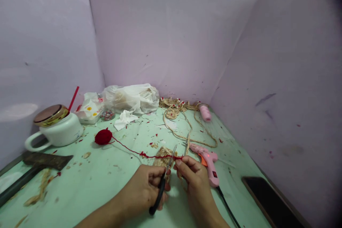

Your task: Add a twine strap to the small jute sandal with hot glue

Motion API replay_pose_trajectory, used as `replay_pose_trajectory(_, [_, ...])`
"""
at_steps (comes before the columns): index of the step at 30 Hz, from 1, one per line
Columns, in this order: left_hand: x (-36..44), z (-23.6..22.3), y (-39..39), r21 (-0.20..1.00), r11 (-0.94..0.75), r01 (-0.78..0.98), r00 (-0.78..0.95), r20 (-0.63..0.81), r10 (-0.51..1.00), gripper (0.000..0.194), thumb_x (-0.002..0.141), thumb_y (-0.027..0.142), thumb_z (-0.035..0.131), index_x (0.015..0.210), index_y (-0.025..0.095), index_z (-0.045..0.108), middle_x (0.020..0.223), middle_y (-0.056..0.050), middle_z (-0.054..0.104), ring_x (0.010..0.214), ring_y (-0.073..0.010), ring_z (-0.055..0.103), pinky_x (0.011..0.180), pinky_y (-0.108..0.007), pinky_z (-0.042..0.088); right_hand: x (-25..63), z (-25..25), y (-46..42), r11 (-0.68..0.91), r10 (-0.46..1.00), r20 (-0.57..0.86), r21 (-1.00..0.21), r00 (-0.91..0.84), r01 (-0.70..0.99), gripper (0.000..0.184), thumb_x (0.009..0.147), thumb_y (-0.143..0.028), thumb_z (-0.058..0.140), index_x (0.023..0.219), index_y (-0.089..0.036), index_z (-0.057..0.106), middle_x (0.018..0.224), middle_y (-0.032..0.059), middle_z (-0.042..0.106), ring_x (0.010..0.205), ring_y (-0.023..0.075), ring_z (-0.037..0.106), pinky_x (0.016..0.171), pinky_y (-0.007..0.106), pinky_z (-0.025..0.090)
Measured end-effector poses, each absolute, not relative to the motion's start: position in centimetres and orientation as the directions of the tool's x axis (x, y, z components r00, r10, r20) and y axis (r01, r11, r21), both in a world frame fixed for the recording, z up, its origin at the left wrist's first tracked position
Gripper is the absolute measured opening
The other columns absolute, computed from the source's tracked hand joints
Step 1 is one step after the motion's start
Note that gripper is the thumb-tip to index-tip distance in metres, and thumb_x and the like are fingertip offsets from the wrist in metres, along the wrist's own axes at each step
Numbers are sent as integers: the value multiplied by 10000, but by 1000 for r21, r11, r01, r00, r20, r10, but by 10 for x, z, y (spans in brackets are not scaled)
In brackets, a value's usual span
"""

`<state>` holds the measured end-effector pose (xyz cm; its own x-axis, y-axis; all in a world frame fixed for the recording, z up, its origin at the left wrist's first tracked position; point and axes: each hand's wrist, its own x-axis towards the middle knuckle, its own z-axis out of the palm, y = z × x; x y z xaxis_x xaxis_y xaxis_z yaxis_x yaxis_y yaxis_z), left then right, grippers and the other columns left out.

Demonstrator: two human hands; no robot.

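Observation:
My left hand (145, 190) is closed around black-handled scissors (161, 188), whose blades point up toward a red yarn strand (133, 150). My right hand (193, 180) pinches the end of that strand, together with a thin piece of tan straw cord, just right of the blade tips. The strand runs left across the green table to a red yarn ball (103, 136). A small woven straw piece (162, 155) lies just beyond my fingers, partly hidden by them.
A pink glue gun (210, 163) with a lit red light lies right of my hands, its cable trailing toward me. A phone (269, 199) sits near right. A white lidded mug (57, 128), an axe head (45, 160), plastic bags (132, 98), straw cord (184, 121) and a pink spool (205, 112) lie further off. Lilac panels wall the table.

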<state>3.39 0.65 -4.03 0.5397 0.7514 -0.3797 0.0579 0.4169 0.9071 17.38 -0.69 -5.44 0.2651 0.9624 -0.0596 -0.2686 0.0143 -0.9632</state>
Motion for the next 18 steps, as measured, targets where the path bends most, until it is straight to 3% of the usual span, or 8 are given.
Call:
replay_pose_trajectory(4, [34, -37, 6, 885, 460, 78, 503, -433, 748, 459, 446, 153, 594, 903, 125, 566, 637, -14, 590, 506, -164, 582, 371, -227, 437, 174, -53, -7, 23, 960, -51, -965, 274, -260, 263, 594, -327, 695, 499, -169, 507, 463, -55, 448, 464, 84, 349, 471, 218, 283])
replay_pose_trajectory(9, [25, -36, 9, 931, 363, 31, 545, -320, 775, 521, 518, 222, 611, 1020, 117, 523, 760, -63, 623, 605, -184, 603, 431, -238, 448, 175, -57, -6, 1, 958, -87, -952, 273, -308, 224, 572, -339, 704, 544, -163, 570, 448, -48, 463, 426, 78, 328, 424, 214, 237])
replay_pose_trajectory(11, [20, -33, 11, 969, 241, 56, 538, -232, 810, 468, 565, 235, 601, 1019, 132, 547, 796, -46, 615, 682, -174, 585, 511, -232, 441, 177, -58, -4, -17, 961, -96, -957, 258, -291, 211, 601, -346, 683, 556, -160, 593, 432, -48, 454, 406, 75, 300, 411, 220, 207])
replay_pose_trajectory(13, [15, -28, 12, 976, 10, 218, 509, -122, 852, 348, 634, 228, 552, 973, 159, 592, 776, -22, 617, 685, -153, 553, 555, -220, 408, 179, -57, -3, -23, 963, -79, -976, 257, -214, 216, 630, -343, 654, 531, -158, 600, 409, -50, 423, 406, 78, 290, 418, 228, 205])
replay_pose_trajectory(15, [11, -21, 13, 878, -218, 426, 475, -12, 880, 301, 658, 203, 508, 934, 195, 626, 763, -5, 628, 657, -142, 525, 573, -216, 379, 182, -54, -3, -12, 962, -34, -996, 271, -84, 211, 629, -329, 637, 509, -157, 614, 405, -42, 424, 424, 90, 316, 438, 235, 235])
replay_pose_trajectory(18, [4, -11, 15, 734, -343, 586, 486, 21, 874, 323, 625, 177, 494, 905, 225, 647, 728, 6, 634, 618, -145, 504, 554, -209, 346, 184, -48, -3, 20, 966, 55, -990, 254, 141, 159, 613, -289, 611, 520, -167, 654, 468, -7, 524, 482, 127, 406, 485, 251, 300])
